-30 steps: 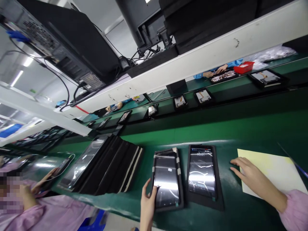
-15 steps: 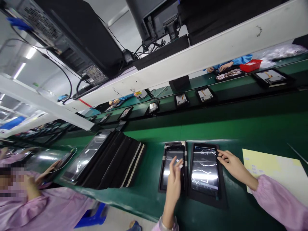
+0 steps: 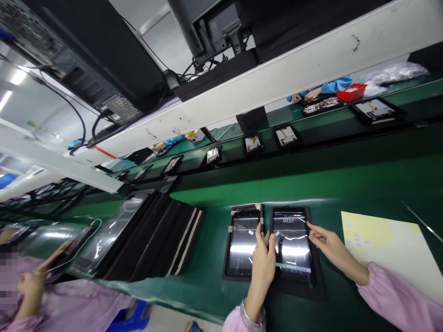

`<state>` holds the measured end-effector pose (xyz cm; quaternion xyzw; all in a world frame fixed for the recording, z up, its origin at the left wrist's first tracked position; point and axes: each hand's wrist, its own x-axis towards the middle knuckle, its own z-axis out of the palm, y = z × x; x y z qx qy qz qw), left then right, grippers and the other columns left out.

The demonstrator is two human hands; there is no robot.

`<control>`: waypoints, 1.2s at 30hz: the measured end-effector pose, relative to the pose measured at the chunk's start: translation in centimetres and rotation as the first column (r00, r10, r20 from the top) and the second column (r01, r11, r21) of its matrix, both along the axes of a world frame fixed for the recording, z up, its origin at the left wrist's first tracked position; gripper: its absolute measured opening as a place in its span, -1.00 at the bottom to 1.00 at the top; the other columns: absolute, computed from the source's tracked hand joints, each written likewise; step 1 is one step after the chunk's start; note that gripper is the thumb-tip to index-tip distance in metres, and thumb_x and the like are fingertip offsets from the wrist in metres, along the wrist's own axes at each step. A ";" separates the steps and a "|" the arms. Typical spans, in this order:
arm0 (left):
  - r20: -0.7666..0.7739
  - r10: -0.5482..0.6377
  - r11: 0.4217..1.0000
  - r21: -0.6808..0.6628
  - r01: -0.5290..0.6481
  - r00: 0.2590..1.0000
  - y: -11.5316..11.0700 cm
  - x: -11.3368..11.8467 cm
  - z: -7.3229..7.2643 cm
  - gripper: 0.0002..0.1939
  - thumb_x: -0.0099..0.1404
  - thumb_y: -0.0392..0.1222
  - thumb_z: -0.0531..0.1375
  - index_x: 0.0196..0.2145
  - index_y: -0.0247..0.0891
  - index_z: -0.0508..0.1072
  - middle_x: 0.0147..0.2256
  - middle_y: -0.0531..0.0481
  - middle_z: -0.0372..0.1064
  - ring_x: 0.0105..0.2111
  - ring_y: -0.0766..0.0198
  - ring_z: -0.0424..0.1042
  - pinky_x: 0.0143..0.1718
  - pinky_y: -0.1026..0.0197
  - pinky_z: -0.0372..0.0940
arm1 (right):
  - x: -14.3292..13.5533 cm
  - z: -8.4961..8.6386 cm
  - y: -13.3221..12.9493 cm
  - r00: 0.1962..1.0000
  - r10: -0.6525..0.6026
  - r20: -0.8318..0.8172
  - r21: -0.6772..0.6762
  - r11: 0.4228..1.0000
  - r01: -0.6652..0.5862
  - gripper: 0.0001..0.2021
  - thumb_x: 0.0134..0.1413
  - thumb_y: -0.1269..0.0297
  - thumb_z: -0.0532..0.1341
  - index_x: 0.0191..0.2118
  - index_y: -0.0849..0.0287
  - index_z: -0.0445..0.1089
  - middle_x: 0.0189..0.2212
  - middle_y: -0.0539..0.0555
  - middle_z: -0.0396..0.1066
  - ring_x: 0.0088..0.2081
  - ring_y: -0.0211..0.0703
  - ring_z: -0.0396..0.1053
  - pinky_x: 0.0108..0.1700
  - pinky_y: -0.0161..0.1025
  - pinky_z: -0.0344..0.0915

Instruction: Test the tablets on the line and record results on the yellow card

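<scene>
Two tablets lie side by side on the green bench, screens up. The right tablet (image 3: 292, 246) has a lit top showing 00:01 and rests on a black pad. The left tablet (image 3: 240, 244) has a dark screen, with pale tape pieces on its black surround. My left hand (image 3: 263, 260) is over the gap between them, thumb and index finger apart, the thumb by the right tablet's near-left side. Bent together, the fingers of my right hand (image 3: 327, 240) grip the right tablet's right edge. Small white marks show near my left fingertips; I cannot tell what they are.
A stack of black pads (image 3: 148, 240) with a glossy panel stands to the left. Yellowish paper (image 3: 387, 249) and a thin metal rod (image 3: 424, 223) lie right. A conveyor carries several device parts behind, below a white shelf beam (image 3: 294, 64). A pink-sleeved co-worker sits left.
My left hand has moved right, from over the left tablet to the gap beside the right one. My right hand stays at the right tablet's edge. The view has shifted slightly.
</scene>
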<state>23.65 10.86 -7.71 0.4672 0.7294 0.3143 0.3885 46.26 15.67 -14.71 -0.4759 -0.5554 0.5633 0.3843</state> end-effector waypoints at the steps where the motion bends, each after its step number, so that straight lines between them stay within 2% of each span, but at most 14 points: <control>1: -0.007 -0.002 1.000 0.001 0.002 1.000 -0.1 0.1 0.1 -0.33 0.52 0.13 -0.04 0.42 -0.20 -0.14 0.20 -0.34 0.33 0.23 -0.06 0.32 0.21 -0.07 0.16 | -0.1 0.0 0.0 1.000 0.004 0.007 0.001 1.000 -0.004 -0.21 0.16 -0.11 0.17 0.31 0.45 0.27 -0.33 0.04 0.35 -0.32 -0.02 0.34 -0.26 -0.18 0.31; 6: -0.012 0.010 0.999 0.032 -0.010 1.000 -0.8 0.7 1.2 -0.30 0.50 0.07 0.03 0.43 -0.19 -0.15 0.19 -0.30 0.35 0.25 -0.05 0.28 0.23 -0.06 0.11 | -0.4 2.0 0.7 0.998 -0.015 0.058 0.014 1.000 0.014 -0.18 0.10 -0.18 0.21 0.26 0.44 0.33 -0.29 0.09 0.36 -0.35 0.00 0.30 -0.30 -0.15 0.27; 8: 0.018 0.021 0.989 0.147 -0.024 1.000 -1.5 1.1 2.0 -0.35 0.43 0.11 0.15 0.35 -0.15 0.10 0.20 -0.24 0.31 0.24 -0.04 0.26 0.24 -0.02 0.09 | -0.2 4.2 0.4 0.999 -0.047 0.003 0.024 0.999 0.047 -0.23 0.14 -0.20 0.25 0.25 0.37 0.34 -0.23 0.13 0.39 -0.28 0.03 0.34 -0.25 -0.14 0.31; 10: 0.239 -0.107 0.971 0.236 0.049 0.965 -2.4 1.6 2.4 -0.44 0.31 0.23 0.27 0.07 -0.23 0.41 0.04 -0.22 0.42 0.08 -0.04 0.38 0.15 0.04 0.18 | 0.0 6.9 -0.5 0.994 0.033 -0.102 -0.014 0.999 -0.035 -0.37 0.26 -0.17 0.27 0.22 0.25 0.39 -0.25 0.10 0.41 -0.24 0.03 0.37 -0.19 -0.16 0.33; 11: 0.442 -0.211 0.965 0.236 0.115 0.872 -2.9 1.9 2.2 -0.43 0.25 0.31 0.29 -0.10 -0.28 0.48 -0.11 -0.21 0.46 -0.07 0.00 0.44 0.04 0.06 0.25 | 0.1 8.3 -1.1 0.981 0.124 -0.149 -0.043 0.990 -0.132 -0.45 0.31 -0.15 0.27 0.16 0.21 0.45 -0.28 0.08 0.41 -0.25 0.01 0.38 -0.19 -0.17 0.34; 12: 0.663 -0.298 0.955 0.215 0.207 0.687 -3.4 2.2 1.8 -0.36 0.20 0.42 0.27 -0.24 -0.31 0.48 -0.27 -0.18 0.46 -0.24 0.05 0.46 -0.09 0.07 0.31 | 0.2 9.7 -1.7 0.956 0.218 -0.197 -0.060 0.970 -0.234 -0.54 0.34 -0.11 0.29 0.10 0.17 0.50 -0.25 0.09 0.42 -0.20 0.03 0.39 -0.15 -0.18 0.35; 15: 0.975 -0.222 0.848 0.195 0.494 -0.003 -5.0 3.6 -1.3 -0.19 0.11 0.62 0.15 -0.41 -0.33 0.43 -0.54 -0.07 0.35 -0.56 0.20 0.35 -0.34 0.08 0.34 | 0.0 13.0 -3.5 0.876 0.409 -0.254 0.012 0.907 -0.420 -0.76 0.35 0.03 0.35 -0.05 0.07 0.61 -0.10 0.09 0.41 -0.04 0.07 0.37 -0.02 -0.19 0.33; 16: 0.980 -0.162 0.811 0.201 0.550 -0.119 -5.5 4.1 -2.7 -0.18 0.08 0.64 0.15 -0.42 -0.33 0.44 -0.56 -0.06 0.33 -0.58 0.21 0.34 -0.35 0.07 0.35 | -0.2 13.8 -3.9 0.869 0.434 -0.236 0.044 0.899 -0.437 -0.81 0.34 0.08 0.36 -0.09 0.04 0.62 -0.10 0.07 0.41 -0.03 0.06 0.37 0.00 -0.18 0.32; 18: 0.976 -0.088 0.754 0.198 0.626 -0.201 -6.3 5.0 -5.5 -0.18 0.01 0.62 0.22 -0.42 -0.34 0.46 -0.55 -0.06 0.35 -0.54 0.18 0.37 -0.32 0.06 0.34 | -0.7 14.7 -4.5 0.869 0.459 -0.185 0.073 0.888 -0.453 -0.88 0.32 0.17 0.34 -0.12 -0.02 0.64 -0.13 0.04 0.41 -0.07 0.02 0.37 0.01 -0.19 0.30; 22: 0.984 -0.020 0.705 0.141 0.695 -0.179 -7.4 6.0 -8.1 -0.18 -0.17 0.59 0.31 -0.47 -0.35 0.48 -0.56 -0.10 0.35 -0.50 0.13 0.36 -0.32 0.04 0.30 | -1.5 14.9 -5.2 0.868 0.483 -0.114 0.098 0.875 -0.474 -0.82 0.18 0.33 0.27 -0.20 -0.04 0.63 -0.20 0.01 0.40 -0.20 -0.05 0.36 -0.17 -0.24 0.31; 27: 1.000 0.026 0.751 -0.013 0.660 -0.011 -7.3 5.7 -3.7 -0.21 -0.11 0.54 0.36 -0.39 -0.35 0.50 -0.46 -0.10 0.35 -0.44 0.16 0.35 -0.22 0.06 0.30 | -1.4 14.9 -4.7 0.875 0.475 -0.094 0.071 0.880 -0.470 -0.83 0.24 0.15 0.26 -0.36 0.00 0.56 -0.30 0.05 0.40 -0.25 0.05 0.36 -0.19 -0.14 0.33; 31: 0.938 -0.186 0.934 0.077 0.349 0.291 -6.0 4.8 0.8 -0.23 0.10 0.52 0.28 -0.31 -0.39 0.52 -0.45 -0.12 0.39 -0.46 0.17 0.39 -0.24 0.12 0.27 | -0.1 13.4 -0.1 0.947 0.318 -0.050 0.089 0.946 -0.312 -0.58 0.21 -0.21 0.32 -0.37 0.06 0.55 -0.26 0.12 0.41 -0.16 0.17 0.35 -0.14 -0.10 0.32; 34: 0.749 -0.300 0.953 0.212 0.215 0.590 -5.4 4.0 2.4 -0.37 0.26 0.35 0.28 -0.24 -0.40 0.54 -0.41 -0.16 0.45 -0.36 0.15 0.44 -0.19 0.16 0.24 | 0.7 10.8 5.2 0.922 0.323 0.214 0.195 0.910 -0.365 -0.37 0.12 -0.49 0.22 -0.36 0.04 0.60 -0.23 0.14 0.40 -0.16 0.20 0.33 -0.15 -0.04 0.28; 36: 0.680 -0.296 0.955 0.230 0.189 0.671 -5.6 3.5 2.6 -0.41 0.33 0.32 0.23 -0.25 -0.39 0.54 -0.40 -0.15 0.46 -0.34 0.16 0.45 -0.18 0.18 0.25 | 0.7 9.0 8.2 0.862 0.367 0.349 0.277 0.839 -0.469 -0.33 0.17 -0.52 0.14 -0.35 0.04 0.59 -0.20 0.15 0.39 -0.09 0.25 0.29 -0.02 0.03 0.20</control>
